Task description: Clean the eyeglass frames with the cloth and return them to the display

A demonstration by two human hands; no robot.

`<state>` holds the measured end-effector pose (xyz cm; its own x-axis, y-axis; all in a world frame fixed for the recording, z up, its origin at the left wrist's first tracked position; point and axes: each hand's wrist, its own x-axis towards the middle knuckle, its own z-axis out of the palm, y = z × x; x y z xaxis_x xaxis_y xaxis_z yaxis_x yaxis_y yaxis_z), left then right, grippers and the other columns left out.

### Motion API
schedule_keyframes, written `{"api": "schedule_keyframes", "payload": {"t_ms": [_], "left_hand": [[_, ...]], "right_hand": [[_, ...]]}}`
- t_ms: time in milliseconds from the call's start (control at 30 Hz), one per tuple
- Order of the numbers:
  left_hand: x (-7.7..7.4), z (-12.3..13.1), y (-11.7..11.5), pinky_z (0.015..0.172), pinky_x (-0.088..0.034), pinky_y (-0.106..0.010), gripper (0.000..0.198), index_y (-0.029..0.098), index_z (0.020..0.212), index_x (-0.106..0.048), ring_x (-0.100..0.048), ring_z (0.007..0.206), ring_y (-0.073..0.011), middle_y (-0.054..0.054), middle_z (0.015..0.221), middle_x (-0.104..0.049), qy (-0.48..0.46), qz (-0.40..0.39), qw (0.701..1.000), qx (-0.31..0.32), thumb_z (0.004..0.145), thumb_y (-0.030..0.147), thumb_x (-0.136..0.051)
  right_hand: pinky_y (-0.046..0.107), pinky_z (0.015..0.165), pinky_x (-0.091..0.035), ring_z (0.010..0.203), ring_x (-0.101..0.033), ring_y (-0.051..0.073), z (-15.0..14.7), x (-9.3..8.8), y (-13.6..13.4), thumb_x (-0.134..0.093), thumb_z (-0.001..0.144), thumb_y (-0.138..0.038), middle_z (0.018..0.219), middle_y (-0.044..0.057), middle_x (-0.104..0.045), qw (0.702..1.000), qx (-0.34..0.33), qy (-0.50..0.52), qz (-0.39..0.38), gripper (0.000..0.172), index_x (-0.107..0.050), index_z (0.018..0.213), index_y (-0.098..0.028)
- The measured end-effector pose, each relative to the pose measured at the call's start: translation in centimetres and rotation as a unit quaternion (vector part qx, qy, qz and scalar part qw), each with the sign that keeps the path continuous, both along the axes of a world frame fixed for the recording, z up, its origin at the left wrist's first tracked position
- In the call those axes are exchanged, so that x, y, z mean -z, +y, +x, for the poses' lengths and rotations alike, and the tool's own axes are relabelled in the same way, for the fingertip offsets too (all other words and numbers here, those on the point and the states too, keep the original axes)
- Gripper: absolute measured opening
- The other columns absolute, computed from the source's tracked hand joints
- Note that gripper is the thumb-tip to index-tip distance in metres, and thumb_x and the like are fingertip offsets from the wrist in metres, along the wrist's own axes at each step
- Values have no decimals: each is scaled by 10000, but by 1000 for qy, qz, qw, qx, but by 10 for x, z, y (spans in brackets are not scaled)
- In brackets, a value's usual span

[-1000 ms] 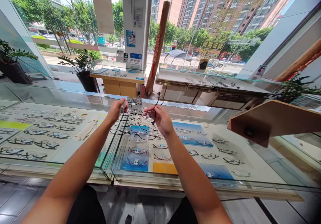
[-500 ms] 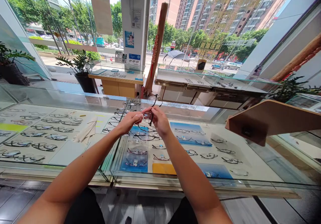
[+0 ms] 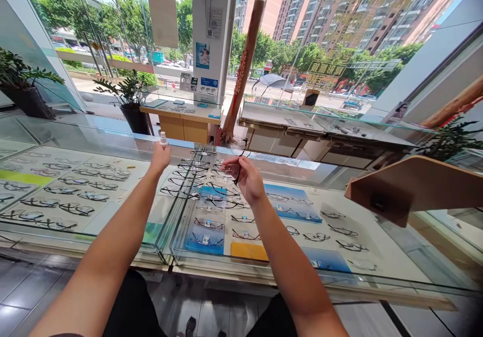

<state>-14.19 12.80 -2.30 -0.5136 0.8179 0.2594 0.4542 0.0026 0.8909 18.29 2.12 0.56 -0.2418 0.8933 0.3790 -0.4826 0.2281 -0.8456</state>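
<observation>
My left hand [image 3: 161, 157] is closed around a small spray bottle [image 3: 163, 138] with a whitish, clear top, held over the back of the glass counter. Most of the bottle is hidden inside the fist. In my right hand [image 3: 249, 178] is a pair of eyeglasses [image 3: 245, 148] with a thin dark frame, pinched between the fingers and tilted above the counter. One lens stands out beyond the fingertips, and a dark temple hangs below them. Between my hands, several dark-framed glasses [image 3: 188, 173] lie in a row on the counter top.
The glass display counter [image 3: 302, 286] runs across in front of me, with rows of eyeglasses inside. A brown angled panel [image 3: 415, 188] stands at the right. Beyond are a wooden post [image 3: 245, 65], low display cabinets [image 3: 184, 128] and a potted plant [image 3: 136, 115] by the windows.
My left hand has moved left, away from the eyeglasses and my right hand, and the spray bottle's top now shows above it. My right hand still holds the eyeglasses, now turned differently.
</observation>
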Motion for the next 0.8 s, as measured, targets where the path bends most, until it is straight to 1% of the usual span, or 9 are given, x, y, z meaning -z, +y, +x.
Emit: {"api": "schedule_keyframes", "payload": {"t_ms": [67,133,267,400,500,567,633,700,800], "left_hand": [[7,-17,0,1239,-434,-512,310,170,1155,-575,-611,1333,-365,-197,1257,-681,27,-25,998,-42,857,181,-657],[12,-30,-4,1277,-389,-528,278,157,1125,-596,-569,1418,-399,-243,1319,-674,53,-51,995,-63,859,158,-679],[19,-45,-9,1206,-442,-531,216,145,1107,-632,-628,1363,-428,-264,1322,-710,84,-99,988,-82,899,167,-685],[21,-48,-9,1165,-454,-540,285,130,1208,-651,-638,1364,-451,-281,1379,-708,100,-126,983,-91,930,186,-682],[16,-45,-12,1187,-448,-558,484,108,1360,-599,-603,1414,-459,-299,1466,-655,105,-136,980,-96,901,194,-726],[9,-45,-14,1206,-441,-587,688,80,1469,-504,-533,1479,-477,-337,1564,-550,112,-138,977,-116,848,196,-775],[2,-47,-17,1207,-440,-619,819,66,1506,-427,-457,1526,-499,-368,1627,-437,134,-151,969,-139,794,195,-812],[-5,-52,-19,1198,-434,-662,781,77,1429,-462,-417,1534,-535,-373,1602,-430,160,-183,961,-128,764,226,-843],[-7,-61,-19,1155,-436,-740,581,134,1107,-593,-467,1473,-604,-328,1362,-614,178,-202,962,-51,685,345,-933]], "right_hand": [[328,908,-632,949,-805,193,0,0,0,-701,1005,-456,1051,66,-847,1000,-3,6,-1,263,-796,950,-218],[327,896,-633,943,-806,194,0,0,0,-698,1003,-452,1047,71,-847,1000,-6,10,-5,261,-793,952,-214],[334,895,-637,944,-806,199,0,1,1,-700,1002,-466,1048,76,-846,1000,-1,8,-11,265,-778,957,-217],[324,895,-635,945,-804,194,1,0,1,-702,1004,-473,1063,81,-846,1000,-4,7,-13,278,-782,959,-211],[307,877,-631,941,-806,189,1,-1,0,-715,997,-459,1056,70,-850,1000,-11,16,-11,263,-798,957,-212],[301,867,-629,937,-807,188,1,-2,0,-723,994,-449,1044,60,-851,1000,-15,20,-9,250,-804,952,-216],[301,865,-628,936,-808,188,1,-2,0,-726,993,-450,1038,58,-852,1000,-15,21,-7,251,-809,952,-216],[307,873,-628,942,-808,192,0,-2,0,-722,995,-456,1042,63,-850,1000,-12,18,-8,261,-808,957,-214],[322,891,-629,957,-805,199,0,-1,0,-709,1004,-477,1060,76,-846,1000,-3,5,-6,280,-798,970,-213]]}}
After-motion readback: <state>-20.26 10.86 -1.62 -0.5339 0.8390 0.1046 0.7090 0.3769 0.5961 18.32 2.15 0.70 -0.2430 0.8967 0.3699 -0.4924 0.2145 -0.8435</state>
